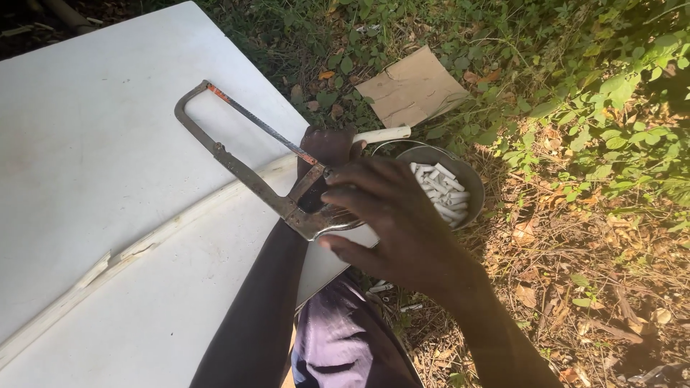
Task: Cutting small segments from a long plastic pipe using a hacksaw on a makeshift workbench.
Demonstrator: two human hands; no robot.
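A rusty hacksaw [237, 154] lies slanted over the edge of a white tabletop [93, 144]. My right hand [395, 223] grips its handle at the table's right edge. My left hand [327, 144] reaches under the saw and clasps a thin white pipe [384, 134] whose end pokes out past the table edge, right where the blade meets it. Just beyond, on the ground, a metal bowl [471, 179] holds several short white pipe pieces [442, 190].
A long crack runs across the tabletop [129, 251]. A piece of brown cardboard [413, 86] lies in the weeds behind the bowl. Green plants and dry leaves cover the ground to the right. My purple-clad leg [345, 338] is below the table edge.
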